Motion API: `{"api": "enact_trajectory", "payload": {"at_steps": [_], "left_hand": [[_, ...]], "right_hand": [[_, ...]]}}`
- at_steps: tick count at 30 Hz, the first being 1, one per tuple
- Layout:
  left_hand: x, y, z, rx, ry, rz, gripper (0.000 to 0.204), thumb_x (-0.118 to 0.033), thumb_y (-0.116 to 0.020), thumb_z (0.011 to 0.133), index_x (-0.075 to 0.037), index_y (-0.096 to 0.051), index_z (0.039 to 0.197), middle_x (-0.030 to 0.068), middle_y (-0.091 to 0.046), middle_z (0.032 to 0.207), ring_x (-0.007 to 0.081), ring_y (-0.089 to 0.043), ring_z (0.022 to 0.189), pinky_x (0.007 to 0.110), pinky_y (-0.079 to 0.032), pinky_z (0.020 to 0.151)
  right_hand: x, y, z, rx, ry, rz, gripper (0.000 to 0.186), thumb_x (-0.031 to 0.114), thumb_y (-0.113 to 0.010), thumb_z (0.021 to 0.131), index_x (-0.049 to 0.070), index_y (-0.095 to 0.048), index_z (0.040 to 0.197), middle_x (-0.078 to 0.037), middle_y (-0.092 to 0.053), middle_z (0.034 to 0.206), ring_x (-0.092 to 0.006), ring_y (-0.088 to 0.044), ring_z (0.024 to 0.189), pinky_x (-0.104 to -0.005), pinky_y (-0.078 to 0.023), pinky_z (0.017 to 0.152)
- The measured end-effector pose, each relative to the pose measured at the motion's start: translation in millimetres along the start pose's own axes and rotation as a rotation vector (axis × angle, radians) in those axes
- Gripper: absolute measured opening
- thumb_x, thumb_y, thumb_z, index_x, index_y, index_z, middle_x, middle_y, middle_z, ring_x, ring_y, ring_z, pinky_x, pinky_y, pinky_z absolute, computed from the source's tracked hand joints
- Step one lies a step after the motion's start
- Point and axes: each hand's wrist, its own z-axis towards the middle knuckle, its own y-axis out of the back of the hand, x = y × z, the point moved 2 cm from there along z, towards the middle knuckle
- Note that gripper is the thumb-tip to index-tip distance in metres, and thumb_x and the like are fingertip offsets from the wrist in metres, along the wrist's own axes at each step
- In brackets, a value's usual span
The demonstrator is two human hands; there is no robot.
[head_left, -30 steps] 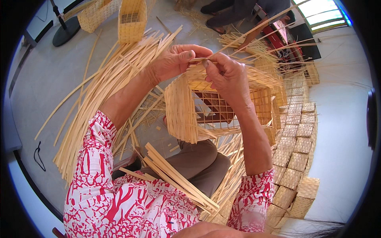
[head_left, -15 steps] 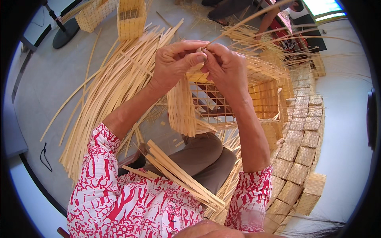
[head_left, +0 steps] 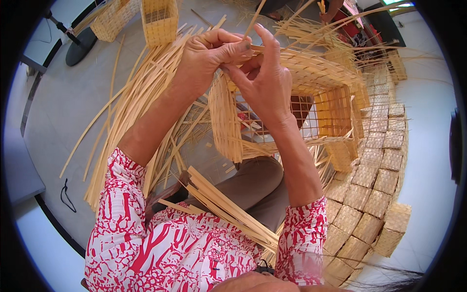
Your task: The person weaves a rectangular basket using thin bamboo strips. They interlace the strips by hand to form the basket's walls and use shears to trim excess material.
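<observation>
A rectangular basket woven from pale bamboo-like strips lies on its side beyond my lap, its bottom an open lattice. At its upper left rim, my left hand is closed, with thumb and forefinger pinching a narrow strip that runs up out of view. My right hand is close beside it, forefinger raised and thumb stretched toward the left hand. Its other fingers curl near the rim, and what they touch is partly hidden. Several loose flat strips lie across my lap.
A large pile of strips covers the floor on the left. Small woven boxes stand in rows on the right. Two taller baskets and a round-based stand are at the far left. Another person's arm shows at the far right.
My right forefinger has lifted off the strip and the right thumb has moved left and down. My left hand has shifted slightly up and left, still pinching. The view has shifted a little.
</observation>
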Motion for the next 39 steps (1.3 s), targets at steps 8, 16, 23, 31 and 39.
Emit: {"api": "enact_trajectory", "payload": {"at_steps": [8,16,23,31,39], "left_hand": [[-6,-9,-2,-0.001,0.020,0.028,0.012,-0.011,-0.074,0.089,-0.002,-0.072,0.097,0.0059,-0.073,0.088,0.0120,-0.070,0.081,0.025,-0.055,0.073],[1,-3,5,-0.013,0.014,0.047,0.013,-0.012,-0.077,0.088,-0.003,-0.072,0.095,0.0038,-0.072,0.082,0.0082,-0.065,0.072,0.023,-0.051,0.064],[-6,-9,4,-0.001,-0.105,0.240,0.012,-0.011,-0.076,0.088,-0.001,-0.072,0.094,0.0044,-0.072,0.082,0.0077,-0.066,0.073,0.021,-0.052,0.064],[3,-10,6,-0.012,-0.097,0.165,0.013,-0.010,-0.075,0.089,0.001,-0.071,0.096,0.0059,-0.073,0.083,0.0080,-0.067,0.073,0.021,-0.054,0.066],[5,-26,10,-0.003,-0.370,0.326,0.009,-0.006,-0.075,0.088,0.000,-0.068,0.089,0.0054,-0.071,0.081,0.0059,-0.065,0.072,0.020,-0.053,0.062]], "right_hand": [[9,-6,-3,-0.152,-0.093,-0.077,0.066,0.022,-0.078,0.080,0.012,-0.044,0.135,-0.003,-0.068,0.068,-0.0194,-0.069,0.059,-0.0342,-0.052,0.055],[0,-11,-13,-0.169,0.036,0.087,0.065,0.017,-0.071,0.084,0.003,-0.039,0.139,-0.007,-0.066,0.068,-0.0262,-0.069,0.061,-0.0373,-0.053,0.055],[1,-8,-18,-0.161,0.114,0.085,0.064,0.009,-0.065,0.085,0.000,-0.036,0.142,-0.011,-0.066,0.076,-0.0275,-0.069,0.067,-0.0376,-0.053,0.058],[-4,-9,-23,-0.192,0.191,0.065,0.056,0.003,-0.054,0.093,0.003,-0.032,0.145,-0.013,-0.059,0.071,-0.0262,-0.062,0.060,-0.0354,-0.048,0.055],[-4,-3,-21,-0.170,0.140,0.117,0.060,0.001,-0.055,0.088,-0.002,-0.031,0.143,-0.023,-0.067,0.094,-0.0398,-0.068,0.077,-0.0453,-0.054,0.066]]}}
